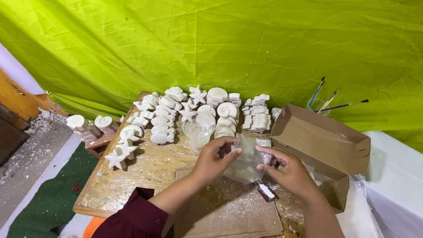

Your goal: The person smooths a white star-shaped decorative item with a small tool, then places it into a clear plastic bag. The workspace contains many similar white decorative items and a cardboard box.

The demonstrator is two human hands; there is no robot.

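My left hand (215, 159) and my right hand (287, 169) hold a small clear plastic bag (247, 159) between them, above the wooden table (132, 180). The left fingers pinch the bag's upper left edge, the right fingers grip its right side. A pale flat piece shows through the plastic. Below the right hand lies a small dark brown block with a white top (265, 191). A sheet of brown cardboard (224, 211) lies under the hands.
Several white plaster sea-shapes, shells and stars (194, 112), crowd the table's far side. A clear plastic cup (198, 130) stands among them. An open cardboard box (324, 145) sits at the right, paintbrushes in a jar (318, 103) behind it. A green cloth hangs behind.
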